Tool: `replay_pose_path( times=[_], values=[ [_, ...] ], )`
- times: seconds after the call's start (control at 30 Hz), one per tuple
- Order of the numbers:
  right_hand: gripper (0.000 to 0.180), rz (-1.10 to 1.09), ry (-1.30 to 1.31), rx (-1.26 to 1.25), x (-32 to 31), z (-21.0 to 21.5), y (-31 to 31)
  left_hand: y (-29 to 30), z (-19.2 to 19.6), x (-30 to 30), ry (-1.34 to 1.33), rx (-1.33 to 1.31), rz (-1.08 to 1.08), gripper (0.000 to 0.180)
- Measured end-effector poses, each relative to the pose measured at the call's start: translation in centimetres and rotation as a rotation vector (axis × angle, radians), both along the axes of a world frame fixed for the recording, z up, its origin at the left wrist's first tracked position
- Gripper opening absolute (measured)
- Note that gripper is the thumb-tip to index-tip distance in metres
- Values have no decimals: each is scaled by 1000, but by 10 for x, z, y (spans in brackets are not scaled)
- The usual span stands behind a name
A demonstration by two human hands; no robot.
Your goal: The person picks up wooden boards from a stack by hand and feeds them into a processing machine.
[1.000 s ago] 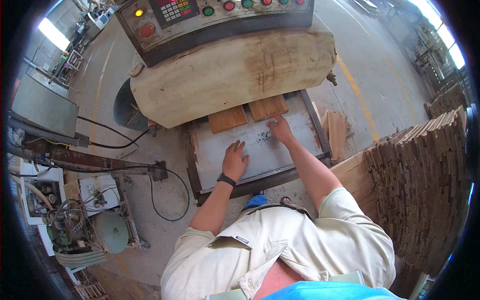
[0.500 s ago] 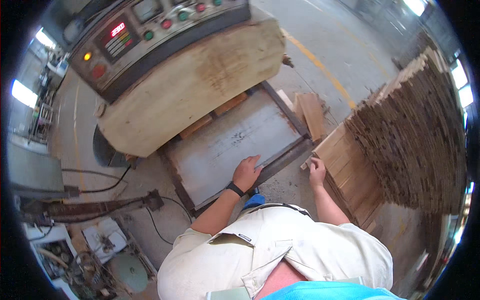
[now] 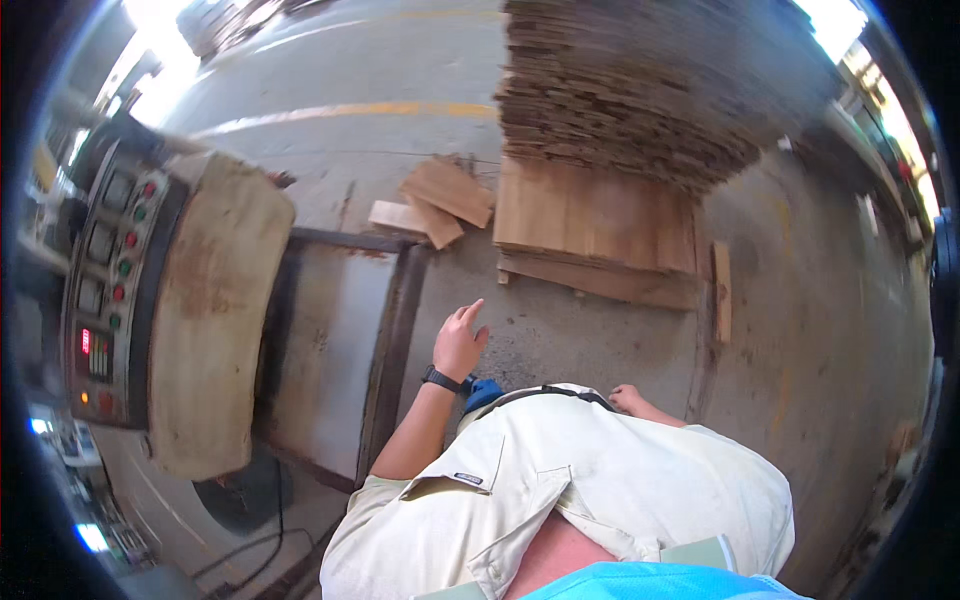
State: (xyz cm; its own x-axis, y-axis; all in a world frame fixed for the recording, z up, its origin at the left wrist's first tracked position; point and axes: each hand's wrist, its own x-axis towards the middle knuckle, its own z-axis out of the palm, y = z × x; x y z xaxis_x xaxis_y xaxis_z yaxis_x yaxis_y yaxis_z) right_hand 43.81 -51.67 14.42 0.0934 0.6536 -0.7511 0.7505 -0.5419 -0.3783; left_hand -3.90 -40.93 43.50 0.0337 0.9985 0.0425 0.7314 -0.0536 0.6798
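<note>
My left hand [image 3: 460,342], with a dark band at the wrist, hovers over the floor in front of me. Its fingers are stretched and apart, and nothing is in them. To its left lies the flat metal bed [image 3: 345,340] of a machine. Low beside my waist is my right hand [image 3: 628,399], its fingers curled in; what they hold, if anything, is hidden. Ahead of both hands, a stack of wide wooden boards [image 3: 600,215] sits low on the floor, apart from my fingers.
A tall pile of thin wood strips [image 3: 630,100] rises behind the boards. Loose wood offcuts [image 3: 447,195] lie between the pile and the machine. At left stands the machine's control panel [image 3: 110,290] with buttons and a lit display. A narrow wooden piece [image 3: 722,290] lies right of the stack.
My view has turned right, so the machine now sits at left and the boards ahead. My left hand has left the metal bed; my right hand has drawn back from the boards to my waist.
</note>
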Motion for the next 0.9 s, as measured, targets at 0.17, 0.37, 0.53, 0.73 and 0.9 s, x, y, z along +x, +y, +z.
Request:
replay_pose_path(
  times=[0.17,0.37,0.53,0.73,0.9],
  values=[
    [26,-235,-13,-2,75,22,-70,3,-1,123,-73,-60,-216,51],
    [16,-507,62,-36,117,33,-114,14,12,222,-39,-129,-542,53],
    [25,-474,33,-135,137,17,-111,52,5,264,-54,-90,-604,51],
    [24,-474,60,-34,113,40,-20,117,-11,278,-27,-108,-617,50],
    [25,-589,134,-45,126,13,59,206,-36,288,-53,-166,-610,50]
  ],
)
